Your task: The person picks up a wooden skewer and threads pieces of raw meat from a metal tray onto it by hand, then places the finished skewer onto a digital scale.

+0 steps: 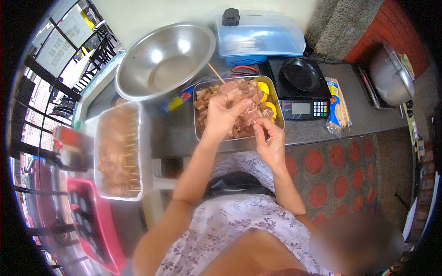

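Note:
A bamboo skewer (215,72) slants over a metal tray (199,134) of raw meat pieces (205,99), its bare end pointing up and left. Meat sits along its lower part. My left hand (223,114) is closed around this meat, thumb on top. My right hand (270,140) pinches at the lower right end, where a pale tip shows between thumb and forefinger; whether it grips stick or meat there is hard to make out. Yellow round pieces (264,88) lie along the tray's right side.
Left of the tray stands a white container (142,152) of skewered meat. Behind are a steel bowl (170,60), red-handled scissors (245,70) and a blue lidded box (260,37). Rightward are a scale (301,109), packed skewers (340,108) and a large pot (391,76). A pink tray (103,230) sits lower left.

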The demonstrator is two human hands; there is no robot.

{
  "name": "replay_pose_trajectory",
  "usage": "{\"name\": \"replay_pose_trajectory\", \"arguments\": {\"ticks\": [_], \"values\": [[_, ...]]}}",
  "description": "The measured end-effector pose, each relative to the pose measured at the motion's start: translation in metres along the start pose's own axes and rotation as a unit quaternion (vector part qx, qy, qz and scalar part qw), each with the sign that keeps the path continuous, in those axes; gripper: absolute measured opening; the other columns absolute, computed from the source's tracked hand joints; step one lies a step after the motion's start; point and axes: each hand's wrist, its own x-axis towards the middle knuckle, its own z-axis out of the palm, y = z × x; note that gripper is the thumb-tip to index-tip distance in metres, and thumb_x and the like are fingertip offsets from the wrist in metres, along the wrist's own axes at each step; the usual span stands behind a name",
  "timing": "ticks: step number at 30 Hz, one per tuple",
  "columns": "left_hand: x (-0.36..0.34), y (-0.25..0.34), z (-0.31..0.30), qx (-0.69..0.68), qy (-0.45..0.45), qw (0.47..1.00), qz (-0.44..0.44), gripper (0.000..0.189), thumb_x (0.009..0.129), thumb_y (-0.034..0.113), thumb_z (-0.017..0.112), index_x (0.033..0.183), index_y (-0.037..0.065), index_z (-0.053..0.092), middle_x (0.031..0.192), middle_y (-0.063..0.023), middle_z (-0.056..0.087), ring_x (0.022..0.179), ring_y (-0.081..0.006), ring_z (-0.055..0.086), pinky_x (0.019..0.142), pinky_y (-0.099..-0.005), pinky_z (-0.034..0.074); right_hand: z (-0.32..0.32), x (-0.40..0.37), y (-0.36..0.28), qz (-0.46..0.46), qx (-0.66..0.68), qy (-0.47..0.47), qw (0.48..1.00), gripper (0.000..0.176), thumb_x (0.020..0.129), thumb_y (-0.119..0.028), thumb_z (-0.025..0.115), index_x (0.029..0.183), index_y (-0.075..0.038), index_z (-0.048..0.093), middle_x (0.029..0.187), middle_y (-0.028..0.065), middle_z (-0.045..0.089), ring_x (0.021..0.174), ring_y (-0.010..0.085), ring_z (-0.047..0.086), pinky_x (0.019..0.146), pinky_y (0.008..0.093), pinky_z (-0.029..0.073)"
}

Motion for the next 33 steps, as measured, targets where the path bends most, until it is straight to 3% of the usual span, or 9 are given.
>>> {"name": "replay_pose_trajectory", "arguments": {"ticks": [2,6,14,16,17,20,22,25,33], "values": [[0.004,-0.005,-0.004,0.053,0.012,0.998,0.037,0.019,0.08,0.007,0.071,0.096,-0.002,0.067,0.082,-0.0022,0.067,0.068,-0.0056,0.058,0.059,-0.0225,0.049,0.002,0.0,0.002,-0.014,0.009,0.008,1.0,0.01,0.089,-0.007,0.056,0.089,0.002,0.061,0.072,0.0015,0.059,0.067,0.0067,0.05,0.061,0.0227,0.041],[0.006,-0.001,-0.006,0.111,0.021,0.993,0.033,0.021,0.08,0.007,0.071,0.098,-0.003,0.066,0.084,-0.0029,0.067,0.071,-0.005,0.058,0.059,-0.0217,0.049,0.004,0.004,0.008,-0.046,-0.032,0.026,0.998,0.009,0.087,-0.005,0.057,0.09,0.002,0.062,0.074,0.009,0.063,0.068,0.0109,0.057,0.062,0.0264,0.045],[0.005,-0.001,-0.009,-0.049,0.006,0.999,0.01,0.028,0.083,0.01,0.069,0.107,-0.003,0.064,0.096,-0.0059,0.067,0.081,-0.0077,0.06,0.07,-0.023,0.05,0.0,0.001,0.006,0.015,-0.017,0.007,1.0,0.009,0.087,-0.005,0.057,0.089,0.002,0.062,0.072,0.0125,0.063,0.065,0.0125,0.058,0.06,0.0277,0.046],[0.004,0.0,-0.011,-0.006,-0.008,1.0,0.016,0.03,0.085,0.011,0.067,0.11,-0.003,0.062,0.098,-0.0046,0.066,0.085,-0.0084,0.059,0.076,-0.0243,0.049,0.0,0.001,0.004,0.016,0.011,-0.004,1.0,0.009,0.089,-0.006,0.054,0.09,0.001,0.061,0.073,-0.0021,0.056,0.068,0.0048,0.046,0.061,0.0218,0.039],[0.004,0.001,-0.013,0.037,-0.021,0.999,0.022,0.032,0.086,0.013,0.065,0.113,-0.003,0.06,0.1,-0.0033,0.064,0.088,-0.0091,0.058,0.081,-0.0255,0.048,0.0,0.001,0.006,0.016,0.01,-0.005,1.0,0.009,0.089,-0.006,0.054,0.09,0.001,0.061,0.073,-0.0021,0.056,0.068,0.0048,0.046,0.061,0.0218,0.039],[0.007,0.015,-0.016,0.073,-0.013,0.997,0.03,0.033,0.087,0.019,0.063,0.111,-0.004,0.061,0.099,-0.0049,0.066,0.086,-0.0087,0.059,0.079,-0.0241,0.048,0.0,-0.001,0.01,0.003,0.034,0.002,0.999,0.01,0.089,-0.006,0.054,0.09,0.001,0.061,0.074,-0.0025,0.057,0.069,0.0051,0.047,0.061,0.0221,0.039],[0.01,0.015,-0.021,0.069,-0.023,0.997,0.013,0.033,0.088,0.022,0.063,0.109,-0.004,0.061,0.096,-0.0052,0.066,0.084,-0.0086,0.059,0.078,-0.0237,0.048,-0.001,-0.002,0.008,0.007,0.028,-0.001,1.0,0.01,0.089,-0.006,0.055,0.089,0.001,0.062,0.076,0.0068,0.064,0.072,0.0082,0.056,0.065,0.0261,0.045],[0.015,0.009,-0.027,0.039,-0.035,0.998,-0.018,0.032,0.09,0.024,0.061,0.105,-0.003,0.062,0.091,-0.006,0.066,0.081,-0.0096,0.06,0.074,-0.0237,0.049,0.0,-0.004,0.01,0.009,0.036,-0.006,0.999,0.01,0.09,-0.005,0.053,0.09,0.002,0.061,0.077,-0.0023,0.058,0.073,0.0047,0.048,0.066,0.0207,0.04],[0.014,0.006,-0.019,-0.07,0.004,0.997,-0.033,0.027,0.095,0.025,0.052,0.097,0.0,0.061,0.085,-0.0101,0.068,0.074,-0.0155,0.064,0.064,-0.0267,0.05,0.006,-0.008,-0.002,0.038,0.043,-0.03,0.998,0.011,0.091,-0.005,0.052,0.09,0.002,0.061,0.079,0.0009,0.061,0.077,0.0063,0.052,0.07,0.0222,0.043]]}}
